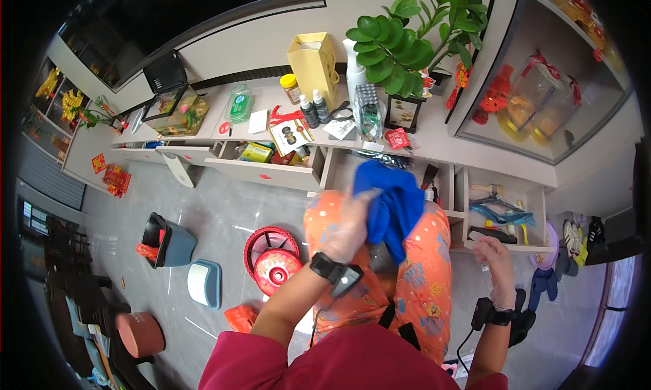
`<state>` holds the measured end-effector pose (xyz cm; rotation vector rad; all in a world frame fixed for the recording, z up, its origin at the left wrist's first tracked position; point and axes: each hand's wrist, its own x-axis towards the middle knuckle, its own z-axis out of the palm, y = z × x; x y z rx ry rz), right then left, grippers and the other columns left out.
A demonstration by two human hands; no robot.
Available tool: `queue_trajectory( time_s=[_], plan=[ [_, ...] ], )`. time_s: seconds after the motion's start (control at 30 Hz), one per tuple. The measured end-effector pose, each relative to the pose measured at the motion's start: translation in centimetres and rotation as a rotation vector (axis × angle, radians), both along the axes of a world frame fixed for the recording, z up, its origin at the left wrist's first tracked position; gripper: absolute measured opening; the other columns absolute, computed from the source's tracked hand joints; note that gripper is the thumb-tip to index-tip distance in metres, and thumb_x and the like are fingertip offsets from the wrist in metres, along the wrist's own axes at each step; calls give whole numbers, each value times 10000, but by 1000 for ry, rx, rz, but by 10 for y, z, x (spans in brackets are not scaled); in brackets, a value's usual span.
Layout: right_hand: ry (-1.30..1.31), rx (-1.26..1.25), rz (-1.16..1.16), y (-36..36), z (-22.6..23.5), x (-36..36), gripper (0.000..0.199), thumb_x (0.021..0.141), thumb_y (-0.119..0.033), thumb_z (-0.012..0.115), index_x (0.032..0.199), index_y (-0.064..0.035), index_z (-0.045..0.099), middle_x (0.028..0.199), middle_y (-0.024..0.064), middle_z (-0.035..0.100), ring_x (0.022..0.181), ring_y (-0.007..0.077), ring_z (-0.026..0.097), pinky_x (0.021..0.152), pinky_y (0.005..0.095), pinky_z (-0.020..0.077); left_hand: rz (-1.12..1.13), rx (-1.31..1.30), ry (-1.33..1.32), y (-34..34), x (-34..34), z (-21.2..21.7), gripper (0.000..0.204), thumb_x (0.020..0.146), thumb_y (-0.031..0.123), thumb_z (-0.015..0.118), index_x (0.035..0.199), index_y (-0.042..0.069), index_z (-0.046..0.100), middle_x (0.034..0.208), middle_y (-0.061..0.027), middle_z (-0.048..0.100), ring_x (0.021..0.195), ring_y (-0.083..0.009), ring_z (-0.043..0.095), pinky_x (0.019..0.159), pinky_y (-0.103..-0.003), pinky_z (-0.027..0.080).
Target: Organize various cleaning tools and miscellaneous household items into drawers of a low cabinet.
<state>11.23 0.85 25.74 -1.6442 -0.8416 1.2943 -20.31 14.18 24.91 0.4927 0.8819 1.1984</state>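
- Here's our left hand (346, 230), in a clear glove and a little blurred, with its fingers closed against a bright blue cloth (393, 197); we see next to no gap between fingers and fabric.
- That blue cloth hangs bunched above the knees, its folds falling between the two legs of the orange trousers (427, 275), just in front of the open drawers.
- The exact placing of the left thumb we cannot tell; motion smears it.
- Over to our right hand (500, 268), gloved too and well apart from the cloth: fingers bent, palm partly open. Whether the fingertips pinch anything we can't make out.
- It is raised just beside the right-hand drawer (512, 246), pulled out, with a translucent blue item (498, 212) lying inside.
- To the left of the cloth we have another open drawer (261, 175), a yellow-green package (256, 152) within it.
- Up on the cabinet top, a yellow paper bag (310, 68) stands behind two dark bottles (309, 112), near the leafy plant (400, 47).
- Down on the floor to our left: a red round box lid (279, 273) and a grey-blue bin (176, 244).
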Motion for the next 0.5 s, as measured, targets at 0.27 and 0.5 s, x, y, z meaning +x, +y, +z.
queue_trajectory(
  time_s=[0.27, 0.5],
  plan=[
    [-376, -267, 18, -38, -123, 39, 435, 851, -278, 627, 1166, 19, 591, 922, 85, 665, 802, 153, 607, 695, 276, 463, 345, -242, -191, 55, -70, -60, 263, 796, 17, 613, 1043, 99, 574, 903, -55, 598, 800, -236, 578, 644, -374, 509],
    [-999, -137, 46, -47, -195, 56, 601, 748, -206, 660, 1276, 37, 507, 1188, 273, 563, 1147, 373, 528, 1000, 415, 400, 504, -206, -259, 81, -112, -53, 137, 808, 61, 507, 897, 88, 608, 800, -54, 585, 671, -253, 558, 632, -367, 510]
  ],
)
